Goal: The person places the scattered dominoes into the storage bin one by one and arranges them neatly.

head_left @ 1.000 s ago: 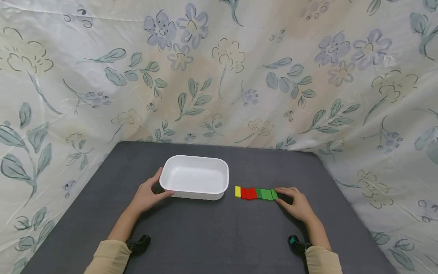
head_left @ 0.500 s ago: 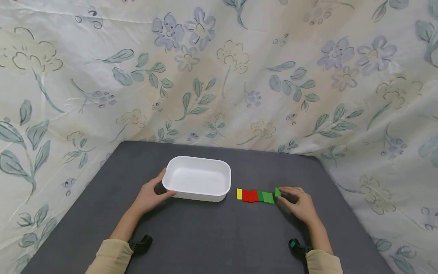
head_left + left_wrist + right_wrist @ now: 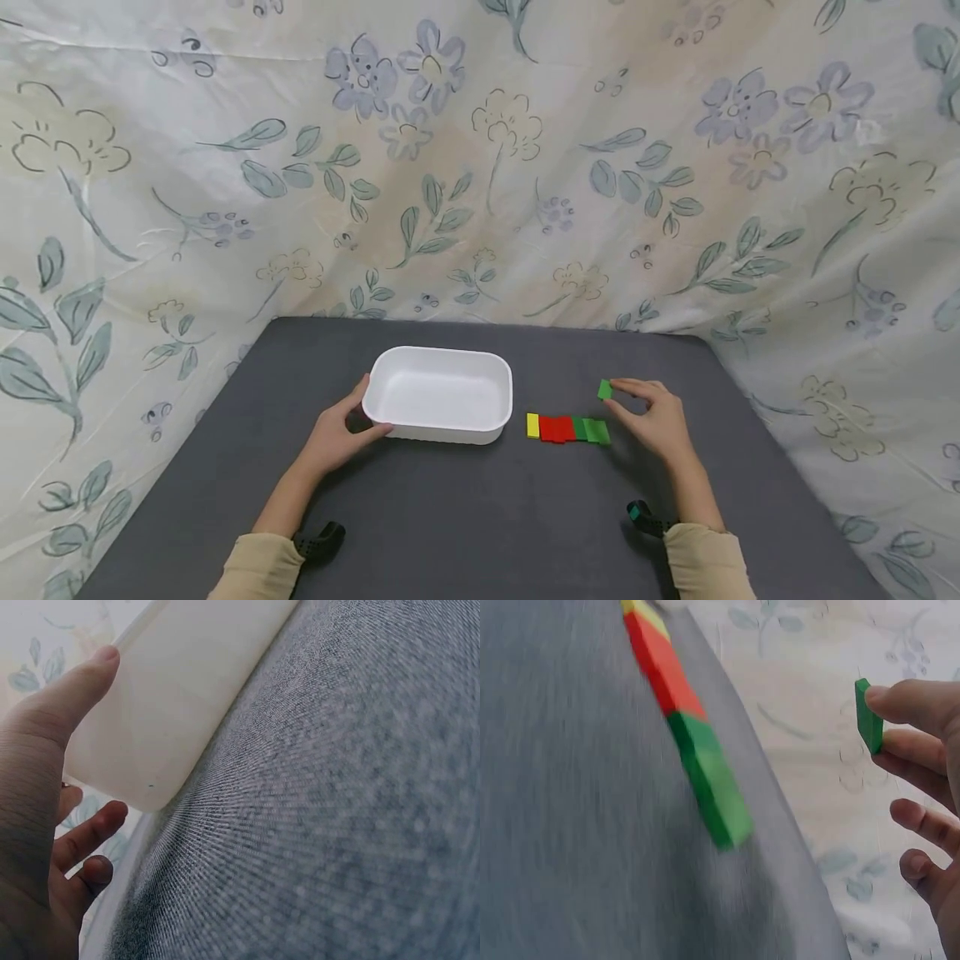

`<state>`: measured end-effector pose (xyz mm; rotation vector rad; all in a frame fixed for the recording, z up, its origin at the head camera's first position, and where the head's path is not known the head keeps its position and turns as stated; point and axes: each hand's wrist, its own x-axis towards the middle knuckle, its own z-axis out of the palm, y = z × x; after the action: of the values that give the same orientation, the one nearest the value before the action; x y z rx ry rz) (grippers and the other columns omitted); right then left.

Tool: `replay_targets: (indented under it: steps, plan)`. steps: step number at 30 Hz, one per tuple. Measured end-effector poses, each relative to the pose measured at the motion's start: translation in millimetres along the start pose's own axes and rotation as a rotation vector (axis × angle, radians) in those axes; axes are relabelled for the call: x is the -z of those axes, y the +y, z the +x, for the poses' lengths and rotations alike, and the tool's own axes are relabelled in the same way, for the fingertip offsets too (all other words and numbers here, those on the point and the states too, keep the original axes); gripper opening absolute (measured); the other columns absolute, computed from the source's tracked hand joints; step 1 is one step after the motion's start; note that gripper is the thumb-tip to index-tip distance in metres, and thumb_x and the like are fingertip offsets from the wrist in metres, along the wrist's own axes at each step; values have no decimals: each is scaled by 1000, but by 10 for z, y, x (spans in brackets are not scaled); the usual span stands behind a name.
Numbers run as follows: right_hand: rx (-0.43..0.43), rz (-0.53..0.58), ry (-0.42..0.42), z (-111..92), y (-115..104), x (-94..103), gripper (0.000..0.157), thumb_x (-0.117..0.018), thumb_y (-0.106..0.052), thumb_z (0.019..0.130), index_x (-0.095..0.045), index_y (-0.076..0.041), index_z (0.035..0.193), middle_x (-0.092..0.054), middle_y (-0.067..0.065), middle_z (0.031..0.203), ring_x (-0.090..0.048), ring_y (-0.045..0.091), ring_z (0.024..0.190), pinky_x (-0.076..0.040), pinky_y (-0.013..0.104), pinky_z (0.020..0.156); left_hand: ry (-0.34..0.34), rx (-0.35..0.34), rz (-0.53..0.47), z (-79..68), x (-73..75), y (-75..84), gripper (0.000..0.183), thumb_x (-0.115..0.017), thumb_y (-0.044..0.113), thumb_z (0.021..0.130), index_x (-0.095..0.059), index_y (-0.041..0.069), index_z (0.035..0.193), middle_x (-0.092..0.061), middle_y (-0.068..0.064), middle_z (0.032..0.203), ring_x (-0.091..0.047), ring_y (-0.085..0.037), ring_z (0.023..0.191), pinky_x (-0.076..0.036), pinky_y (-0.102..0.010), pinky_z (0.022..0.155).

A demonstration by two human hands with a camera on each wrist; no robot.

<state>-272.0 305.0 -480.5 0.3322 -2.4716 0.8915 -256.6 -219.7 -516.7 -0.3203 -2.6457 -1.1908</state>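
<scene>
A white rectangular tub (image 3: 450, 435) sits on the dark tabletop, with its inside showing bare. My left hand (image 3: 330, 437) holds it by the left end, thumb on the front wall and fingers round the side. In the left wrist view the thumb (image 3: 90, 682) presses near the tub's rim. My right hand (image 3: 656, 417) pinches a small green block (image 3: 604, 389) between thumb and fingertips, raised off the table. Below it lies a row of flat blocks: yellow (image 3: 532, 426), red (image 3: 557, 429), dark green (image 3: 580, 428) and lighter green (image 3: 597, 431) at the right end.
The dark grey table (image 3: 480, 517) has a floral cloth (image 3: 480, 167) hanging behind and beside it. A black wrist strap (image 3: 321, 543) shows on the left wrist, another strap (image 3: 647, 518) on the right. The block row lies close to the tub's right end.
The right hand has lifted the green block from the right end of the row and carried it up and away from the row. The left hand stays on the tub.
</scene>
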Motion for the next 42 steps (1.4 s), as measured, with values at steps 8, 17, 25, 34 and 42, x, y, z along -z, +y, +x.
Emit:
replay_targets:
  steps: [8, 17, 25, 34, 42]
  plan:
    - [-15, 23, 8, 170, -330, -332, 35, -86, -22, 90, -81, -6, 121, -76, 14, 126, -67, 33, 106, -54, 56, 80, 0, -6, -13, 7, 7, -13, 102, -90, 37, 86, -35, 4, 165, -71, -11, 123, -58, -21, 100, -48, -44, 87]
    - [28, 99, -28, 274, -750, -690, 35, -88, -22, 88, -82, -8, 119, -78, 10, 125, -68, 30, 105, -57, 47, 83, -10, -4, -22, -10, 14, -20, 103, -90, 37, 86, -35, 3, 165, -70, -8, 113, -58, -20, 99, -49, -44, 88]
    - [7, 164, -86, 363, -1110, -936, 38, -87, -27, 89, -81, -9, 122, -76, 10, 128, -67, 33, 113, -56, 59, 92, -16, -5, -7, 2, 7, -33, 103, -90, 39, 86, -34, 4, 165, -71, -3, 102, -62, -16, 93, -54, -43, 86]
    - [23, 200, -117, 473, -1481, -1175, 37, -88, -26, 88, -82, -9, 121, -78, 8, 125, -68, 33, 112, -55, 55, 91, -17, -16, -20, 17, 29, -28, 103, -91, 37, 85, -35, 3, 165, -72, -4, 104, -61, -16, 92, -55, -44, 87]
    - [38, 217, -179, 574, -1719, -1420, 33, -87, -25, 89, -83, -10, 119, -79, 4, 121, -69, 30, 104, -57, 48, 86, -9, -25, -10, 13, 71, -7, 103, -90, 38, 86, -34, 2, 164, -72, -5, 103, -61, -16, 91, -55, -45, 88]
